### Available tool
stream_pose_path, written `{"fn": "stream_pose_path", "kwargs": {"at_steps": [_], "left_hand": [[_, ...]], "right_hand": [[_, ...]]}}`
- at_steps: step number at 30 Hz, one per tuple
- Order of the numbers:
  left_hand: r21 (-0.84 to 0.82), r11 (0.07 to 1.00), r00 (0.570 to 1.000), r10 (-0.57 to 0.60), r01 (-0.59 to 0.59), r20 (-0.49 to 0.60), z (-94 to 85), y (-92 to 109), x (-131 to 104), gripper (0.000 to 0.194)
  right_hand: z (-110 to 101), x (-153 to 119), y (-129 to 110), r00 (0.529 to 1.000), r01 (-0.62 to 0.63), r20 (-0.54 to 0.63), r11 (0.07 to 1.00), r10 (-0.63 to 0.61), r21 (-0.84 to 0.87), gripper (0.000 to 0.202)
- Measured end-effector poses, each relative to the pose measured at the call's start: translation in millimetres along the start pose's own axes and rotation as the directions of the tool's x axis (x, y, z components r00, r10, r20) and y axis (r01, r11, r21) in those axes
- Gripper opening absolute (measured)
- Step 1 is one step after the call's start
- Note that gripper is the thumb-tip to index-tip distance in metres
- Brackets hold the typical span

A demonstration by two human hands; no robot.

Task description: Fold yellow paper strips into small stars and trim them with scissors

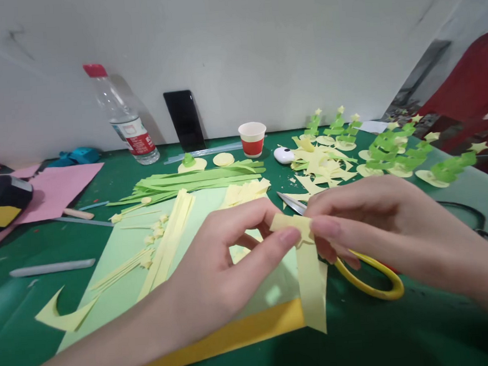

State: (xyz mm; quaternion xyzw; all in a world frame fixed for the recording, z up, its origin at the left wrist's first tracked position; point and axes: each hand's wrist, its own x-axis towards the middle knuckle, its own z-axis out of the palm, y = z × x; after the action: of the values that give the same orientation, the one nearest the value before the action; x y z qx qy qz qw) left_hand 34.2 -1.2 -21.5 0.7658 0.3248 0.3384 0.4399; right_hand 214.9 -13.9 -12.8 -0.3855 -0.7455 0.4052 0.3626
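My left hand (pixel 236 256) pinches one end of a folded pale yellow paper strip (pixel 310 279) between thumb and fingers. On its other side my right hand (pixel 368 224) grips the same strip, thumb on top. The strip's long tail hangs down from the fold. Behind and under my right hand lie scissors (pixel 381 290) with yellow handles, their blades pointing to the upper left. Below my left hand is a light green sheet (pixel 108 276) bearing long yellow strips (pixel 168 238) and small paper stars on thin stems (pixel 144 259).
Green strips (pixel 193 180) and yellow scraps (pixel 322 163) lie farther back. Curled green paper plants (pixel 404 152) with star tops stand at right. A bottle (pixel 134 135), a phone (pixel 184 120) and a paper cup (pixel 253 140) line the wall. A tape measure (pixel 3 202) sits at left.
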Motion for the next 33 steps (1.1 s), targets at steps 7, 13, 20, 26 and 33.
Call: {"fn": "stream_pose_path", "kwargs": {"at_steps": [7,13,20,26,33], "left_hand": [[-0.041,0.999,1.000,0.003,-0.004,-0.022,-0.6,-1,0,0.025],[-0.018,1.000,1.000,-0.026,0.026,0.015,-0.1,-1,2,0.028],[0.057,0.997,0.998,0.048,-0.049,0.035,0.4,-3,-1,0.028],[0.016,0.998,0.995,0.062,-0.063,0.082,-1.5,-1,-3,0.028],[0.010,1.000,0.976,-0.003,0.001,0.218,-0.6,1,-1,0.035]], "right_hand": [[1,-1,1,0.999,-0.037,0.018,0.999,0.037,0.035,0.025],[2,1,-2,0.999,-0.039,0.035,0.999,0.039,-0.017,0.025],[8,-2,5,1.000,0.001,-0.007,0.999,0.000,0.049,0.026],[-2,-1,0,0.994,-0.005,0.111,1.000,0.005,-0.001,0.027],[1,4,2,0.980,0.101,0.184,0.983,-0.071,-0.156,0.035]]}}
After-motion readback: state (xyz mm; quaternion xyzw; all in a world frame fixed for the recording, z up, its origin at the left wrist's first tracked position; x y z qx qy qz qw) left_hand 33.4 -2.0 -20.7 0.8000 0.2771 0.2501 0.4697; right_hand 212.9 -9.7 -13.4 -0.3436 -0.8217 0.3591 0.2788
